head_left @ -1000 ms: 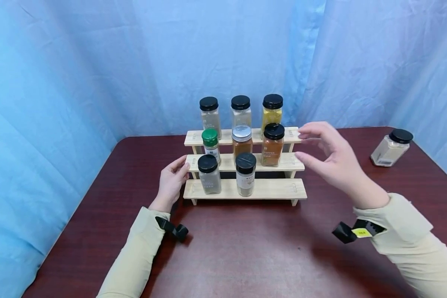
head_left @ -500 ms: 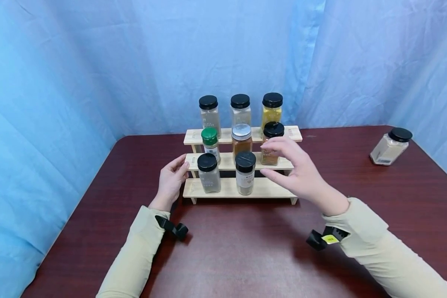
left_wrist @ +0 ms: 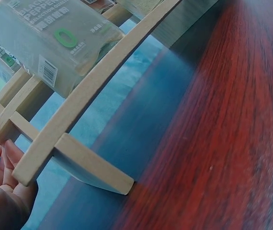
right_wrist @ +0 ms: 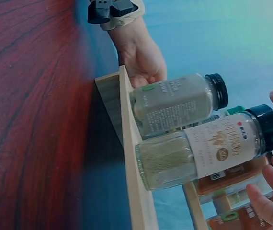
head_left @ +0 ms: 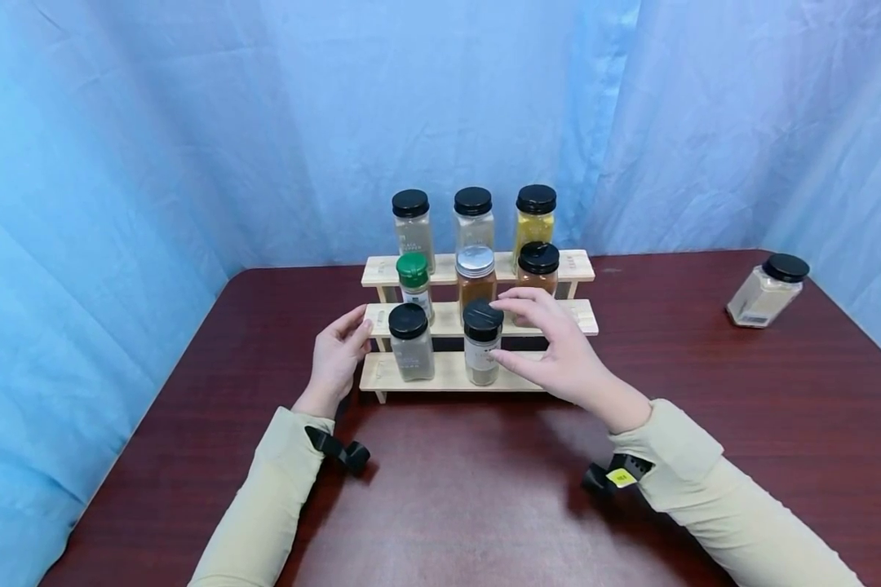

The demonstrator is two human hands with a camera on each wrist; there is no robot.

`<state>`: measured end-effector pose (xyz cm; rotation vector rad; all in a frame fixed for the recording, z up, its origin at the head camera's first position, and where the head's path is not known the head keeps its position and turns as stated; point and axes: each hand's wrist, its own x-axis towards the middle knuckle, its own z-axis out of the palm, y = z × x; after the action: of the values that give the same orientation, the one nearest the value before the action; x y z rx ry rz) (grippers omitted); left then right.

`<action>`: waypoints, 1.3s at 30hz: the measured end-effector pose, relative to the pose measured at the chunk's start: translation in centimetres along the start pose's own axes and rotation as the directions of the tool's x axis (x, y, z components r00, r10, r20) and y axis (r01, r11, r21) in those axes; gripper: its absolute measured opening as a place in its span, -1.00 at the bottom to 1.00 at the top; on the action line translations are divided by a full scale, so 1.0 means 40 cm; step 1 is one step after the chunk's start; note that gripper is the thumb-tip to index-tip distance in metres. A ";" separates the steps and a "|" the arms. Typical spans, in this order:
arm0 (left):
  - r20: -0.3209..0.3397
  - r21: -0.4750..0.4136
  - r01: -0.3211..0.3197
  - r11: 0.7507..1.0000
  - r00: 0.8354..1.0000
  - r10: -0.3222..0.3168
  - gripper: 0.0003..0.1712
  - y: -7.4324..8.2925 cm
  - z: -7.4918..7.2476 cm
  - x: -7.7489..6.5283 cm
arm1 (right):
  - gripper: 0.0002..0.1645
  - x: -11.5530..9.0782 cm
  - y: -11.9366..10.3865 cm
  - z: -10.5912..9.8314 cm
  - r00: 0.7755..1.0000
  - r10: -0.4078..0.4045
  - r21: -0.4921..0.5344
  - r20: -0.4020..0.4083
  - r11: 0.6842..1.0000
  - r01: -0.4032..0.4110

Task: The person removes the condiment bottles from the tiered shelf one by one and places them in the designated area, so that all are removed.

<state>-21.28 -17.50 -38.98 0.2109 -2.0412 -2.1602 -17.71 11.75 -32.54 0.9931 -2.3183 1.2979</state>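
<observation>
In the head view, a three-step wooden spice rack [head_left: 449, 371] holds several spice jars. My left hand [head_left: 335, 355] grips the left end of its middle shelf; the left wrist view shows the thumb above and fingertips below the wood. On the bottom shelf stand a black-lidded grey pepper jar [head_left: 413, 357] and, right of it, a black-lidded jar with a white label [head_left: 482, 355]. Thumb and fingers spread apart, my right hand [head_left: 558, 350] is at the white-labelled jar's right side. In the right wrist view, a gap shows between its fingers [right_wrist: 266, 201] and the black lid.
A green-capped jar [head_left: 414, 285], a silver-lidded jar [head_left: 475, 285] and an orange-brown jar [head_left: 538, 277] occupy the middle shelf. Three black-lidded jars stand on top. Another black-lidded jar [head_left: 767, 295] stands on the dark red table [head_left: 705, 350] at far right. Blue curtains [head_left: 440, 106] hang behind.
My right hand has moved left from beside the rack's right end, past the orange-brown jar, to the white-labelled jar. My left hand stays on the rack.
</observation>
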 end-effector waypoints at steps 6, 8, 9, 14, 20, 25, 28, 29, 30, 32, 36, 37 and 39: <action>-0.001 0.015 0.007 1.000 1.000 -0.007 -0.53 0.003 0.000 -0.003 | -0.39 -0.005 0.004 0.014 0.999 0.029 0.000 0.028 1.000 -0.029; 0.001 0.018 0.006 1.000 1.000 -0.006 -0.53 0.005 0.002 -0.003 | -0.38 -0.006 0.005 0.018 0.999 0.036 -0.003 0.036 0.999 -0.036; 0.003 0.019 0.004 1.000 1.000 -0.004 -0.54 0.005 0.003 -0.002 | -0.37 -0.007 0.005 0.020 0.998 0.042 -0.004 0.039 0.999 -0.041; 0.006 0.018 -0.003 1.000 1.000 0.003 -0.53 0.002 0.003 0.000 | -0.33 -0.011 0.007 0.030 0.997 0.057 0.010 0.043 0.998 -0.057; -0.006 0.003 -0.009 1.000 1.000 0.009 -0.55 0.001 0.003 0.000 | -0.25 -0.012 0.016 0.047 0.997 0.059 0.041 0.047 0.997 -0.061; -0.002 0.001 -0.007 1.000 1.000 0.007 -0.55 0.000 0.001 0.001 | -0.25 -0.015 0.023 0.064 0.997 0.067 0.042 0.029 0.997 -0.069; -0.003 0.008 -0.005 1.000 1.000 0.005 -0.55 0.002 0.001 0.000 | -0.25 -0.016 0.024 0.073 0.998 0.062 0.032 0.005 0.998 -0.062; -0.003 0.011 -0.005 1.000 1.000 0.005 -0.55 0.002 0.001 0.000 | -0.25 -0.016 0.024 0.076 0.998 0.060 0.026 -0.005 0.998 -0.060; -0.003 0.014 -0.005 1.000 1.000 0.005 -0.55 0.002 0.001 0.000 | -0.25 -0.015 0.024 0.078 0.998 0.060 0.023 -0.015 0.998 -0.059; -0.005 0.016 -0.005 1.000 1.000 0.005 -0.55 0.002 0.001 0.000 | -0.24 -0.015 0.024 0.083 0.998 0.061 0.015 -0.033 0.998 -0.060; -0.006 0.014 -0.001 1.000 1.000 0.001 -0.55 0.001 0.002 0.000 | -0.24 -0.018 0.024 0.096 0.995 0.059 -0.019 -0.081 0.998 -0.060; -0.006 0.012 -0.001 1.000 1.000 0.001 -0.55 0.002 0.002 -0.001 | -0.25 -0.018 0.023 0.099 0.994 0.059 -0.027 -0.092 0.998 -0.061; -0.004 0.016 -0.003 1.000 1.000 0.003 -0.55 0.002 0.002 -0.001 | -0.26 -0.019 0.022 0.104 0.992 0.059 -0.042 -0.111 0.997 -0.064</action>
<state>-21.26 -17.43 -38.89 0.2141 -2.0559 -2.1401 -17.50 8.90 -35.77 0.8209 -2.3000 1.2838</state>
